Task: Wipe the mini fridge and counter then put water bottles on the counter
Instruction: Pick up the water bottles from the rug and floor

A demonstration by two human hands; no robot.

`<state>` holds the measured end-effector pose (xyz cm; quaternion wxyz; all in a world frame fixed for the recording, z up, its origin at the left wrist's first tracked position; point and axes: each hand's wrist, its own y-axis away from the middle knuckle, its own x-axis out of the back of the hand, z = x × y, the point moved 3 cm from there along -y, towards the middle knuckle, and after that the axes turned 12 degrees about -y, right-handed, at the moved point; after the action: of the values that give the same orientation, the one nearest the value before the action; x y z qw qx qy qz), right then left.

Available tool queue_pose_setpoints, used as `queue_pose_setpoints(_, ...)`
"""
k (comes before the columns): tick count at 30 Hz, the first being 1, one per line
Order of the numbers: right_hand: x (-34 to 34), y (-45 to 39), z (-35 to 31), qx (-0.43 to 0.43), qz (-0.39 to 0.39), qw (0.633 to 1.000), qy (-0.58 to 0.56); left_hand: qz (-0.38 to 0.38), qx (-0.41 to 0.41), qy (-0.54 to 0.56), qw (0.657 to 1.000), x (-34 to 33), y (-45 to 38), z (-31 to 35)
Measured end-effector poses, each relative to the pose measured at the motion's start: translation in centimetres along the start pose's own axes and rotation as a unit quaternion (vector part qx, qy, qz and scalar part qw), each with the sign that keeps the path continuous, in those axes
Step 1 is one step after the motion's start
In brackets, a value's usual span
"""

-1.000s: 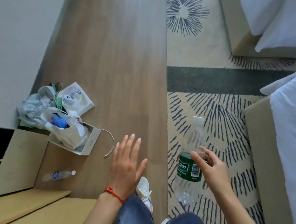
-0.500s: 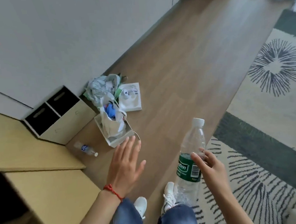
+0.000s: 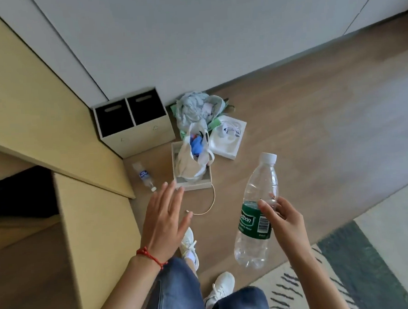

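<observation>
Bottle (image 3: 258, 213) upright in my right hand (image 3: 283, 218), fingers curled round its green label; my left hand (image 3: 164, 219) spread flat, holding nothing, above the floor (image 3: 315, 123).

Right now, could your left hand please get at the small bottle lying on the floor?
Probably yes: the left hand is open and holds nothing, and no object blocks the small bottle by the cabinet, though it likely means bending down.

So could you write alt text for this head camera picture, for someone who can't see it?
Looking down, a person's right hand holds an upright clear bottle with a green label, while the left hand is open. On the wood floor lie a small bottle, bags of rubbish and a two-slot bin.
</observation>
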<state>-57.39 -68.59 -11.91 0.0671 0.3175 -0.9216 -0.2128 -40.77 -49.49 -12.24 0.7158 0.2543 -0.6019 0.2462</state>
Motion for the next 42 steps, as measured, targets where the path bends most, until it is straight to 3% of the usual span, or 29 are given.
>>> queue_pose_setpoints(14, -14.6, -13.7, -3.5, -0.007, -0.064, 0.997, 0.044, -0.026, 0.112, -0.001, 0.993, -0.2, -10.2, -14.3)
queue_pose_setpoints(23, -19.4, -21.6, -1.0, -0.043, -0.140, 0.986, 0.078, -0.064, 0.214, -0.008, 0.975, -4.7, -15.1, -20.4)
queue_pose_setpoints(31, -21.2, -28.5, 5.0, -0.079, -0.171, 0.975, 0.121, -0.048, 0.273, 0.025, 0.960, -12.6, -18.4, -23.1)
queue_pose_setpoints(42, -25.6, -36.4, 17.1, -0.112, -0.176, 0.968, 0.137, -0.065, 0.346, 0.102, 0.930, -28.8, -22.9, -29.2)
